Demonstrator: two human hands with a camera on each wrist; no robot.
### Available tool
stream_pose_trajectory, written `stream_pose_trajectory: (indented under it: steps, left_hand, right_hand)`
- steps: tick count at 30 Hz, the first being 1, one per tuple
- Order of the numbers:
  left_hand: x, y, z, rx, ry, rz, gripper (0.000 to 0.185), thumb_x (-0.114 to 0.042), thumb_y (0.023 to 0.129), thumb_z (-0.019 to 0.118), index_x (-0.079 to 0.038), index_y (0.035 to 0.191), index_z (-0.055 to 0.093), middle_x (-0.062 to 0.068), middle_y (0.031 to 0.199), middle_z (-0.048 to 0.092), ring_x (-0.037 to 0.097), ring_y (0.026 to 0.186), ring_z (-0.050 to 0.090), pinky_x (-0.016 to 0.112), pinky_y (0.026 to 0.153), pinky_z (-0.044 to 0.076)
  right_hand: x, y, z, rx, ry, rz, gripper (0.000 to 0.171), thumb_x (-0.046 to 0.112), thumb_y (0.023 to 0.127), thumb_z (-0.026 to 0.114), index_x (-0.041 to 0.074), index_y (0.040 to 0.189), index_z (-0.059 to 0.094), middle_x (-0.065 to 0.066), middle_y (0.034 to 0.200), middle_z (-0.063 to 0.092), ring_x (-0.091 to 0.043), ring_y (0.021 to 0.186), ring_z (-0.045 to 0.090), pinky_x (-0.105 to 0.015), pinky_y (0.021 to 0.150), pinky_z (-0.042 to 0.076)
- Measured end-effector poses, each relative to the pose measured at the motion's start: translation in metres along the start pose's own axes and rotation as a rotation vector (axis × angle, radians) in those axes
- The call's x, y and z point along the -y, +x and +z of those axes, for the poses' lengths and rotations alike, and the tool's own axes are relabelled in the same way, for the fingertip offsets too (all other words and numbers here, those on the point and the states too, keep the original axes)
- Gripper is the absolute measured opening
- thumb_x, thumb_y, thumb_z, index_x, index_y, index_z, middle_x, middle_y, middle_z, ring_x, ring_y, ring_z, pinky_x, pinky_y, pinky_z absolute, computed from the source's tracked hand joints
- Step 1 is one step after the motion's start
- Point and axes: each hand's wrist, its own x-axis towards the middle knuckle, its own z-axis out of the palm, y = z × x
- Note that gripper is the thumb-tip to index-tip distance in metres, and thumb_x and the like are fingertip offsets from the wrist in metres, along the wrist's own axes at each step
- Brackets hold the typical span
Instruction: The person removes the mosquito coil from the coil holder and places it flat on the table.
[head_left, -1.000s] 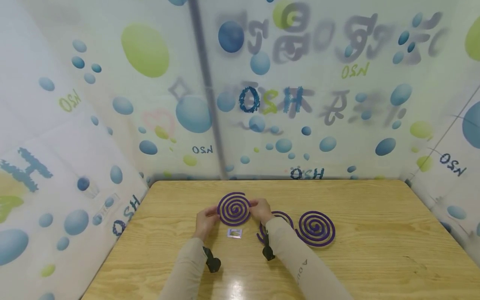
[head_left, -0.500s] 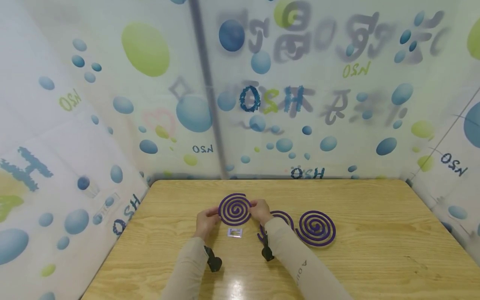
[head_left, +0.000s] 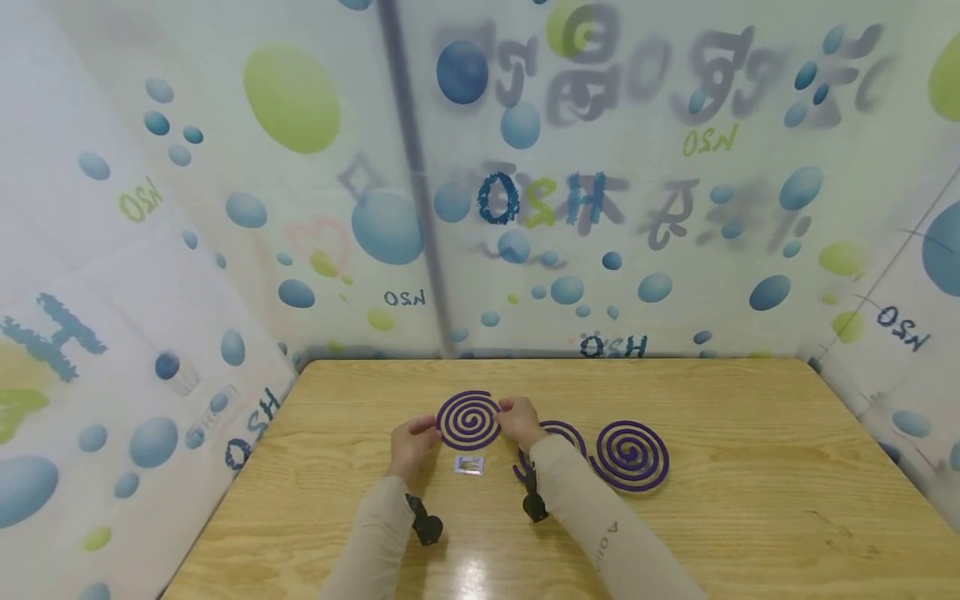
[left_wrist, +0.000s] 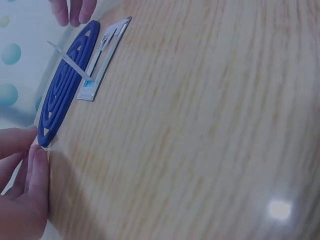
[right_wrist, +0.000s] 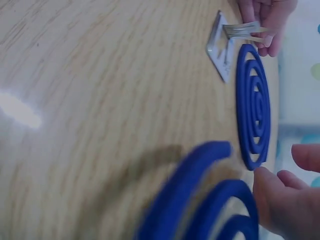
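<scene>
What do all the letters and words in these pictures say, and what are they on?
"OSH" in blue and green: printed curtain behind the table.
"OSN", small, repeated: same curtain.
Large grey characters on it: too blurred to read.
Beige sleeve letters: too small.
Metal stand label: too small.

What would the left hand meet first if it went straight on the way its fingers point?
The purple coil: the left hand already pinches its left edge, fingers pointing right across it. Beyond the coil lies the right hand, holding the opposite edge. Depth is hard to judge.
</scene>
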Motion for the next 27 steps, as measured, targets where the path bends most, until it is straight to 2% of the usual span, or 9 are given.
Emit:
stream_pose_trajectory:
  steps: [5,11,14,19,24,27]
  left_hand:
    - [-0.003,-0.003,-0.005,0.031,-0.023,0.012,0.035,0.004,0.08,0.057,0.011,0.114,0.054,0.026,0.113,0.055,0.028,0.096,0.057,0.033,0.081,0.05]
    - [-0.021,-0.009,-0.012,0.085,-0.025,0.06,0.038,-0.001,0.085,0.056,0.008,0.121,0.049,0.024,0.121,0.051,0.033,0.108,0.051,0.038,0.09,0.045]
    - [-0.031,-0.01,-0.013,0.104,-0.034,0.083,0.038,-0.001,0.085,0.056,0.007,0.122,0.049,0.023,0.122,0.051,0.032,0.11,0.05,0.038,0.093,0.043]
    - [-0.042,-0.016,-0.007,0.121,-0.02,0.13,0.037,-0.002,0.083,0.06,0.004,0.118,0.053,0.02,0.118,0.055,0.029,0.106,0.053,0.035,0.09,0.045]
    - [-0.051,-0.031,0.005,0.16,0.007,0.192,0.033,-0.003,0.082,0.062,0.002,0.114,0.056,0.018,0.114,0.058,0.027,0.103,0.055,0.032,0.088,0.046]
    - [-0.053,-0.041,0.013,0.203,0.011,0.251,0.031,-0.002,0.082,0.062,0.003,0.112,0.057,0.018,0.112,0.059,0.026,0.101,0.056,0.029,0.086,0.047]
  right_hand:
    - [0.008,-0.004,-0.011,0.061,0.048,-0.059,0.04,-0.002,0.082,0.054,-0.009,0.122,0.047,-0.025,0.122,0.049,-0.036,0.111,0.047,-0.039,0.093,0.043]
    - [0.024,-0.012,-0.032,0.187,0.127,-0.112,0.043,-0.001,0.086,0.052,-0.009,0.127,0.041,-0.026,0.127,0.044,-0.036,0.111,0.048,-0.037,0.089,0.046]
    - [0.031,-0.019,-0.043,0.234,0.116,-0.142,0.042,0.002,0.089,0.051,-0.008,0.128,0.04,-0.024,0.127,0.044,-0.035,0.112,0.047,-0.037,0.09,0.046]
    - [0.033,-0.033,-0.063,0.303,0.135,-0.194,0.044,0.004,0.09,0.051,-0.006,0.13,0.038,-0.024,0.128,0.044,-0.035,0.114,0.046,-0.037,0.09,0.046]
    - [0.022,-0.043,-0.08,0.296,0.117,-0.227,0.043,0.006,0.09,0.051,-0.005,0.13,0.04,-0.023,0.126,0.046,-0.034,0.111,0.049,-0.038,0.087,0.047]
    - [0.015,-0.05,-0.093,0.271,0.091,-0.249,0.041,0.006,0.09,0.051,-0.004,0.129,0.041,-0.022,0.123,0.048,-0.033,0.108,0.051,-0.038,0.086,0.048]
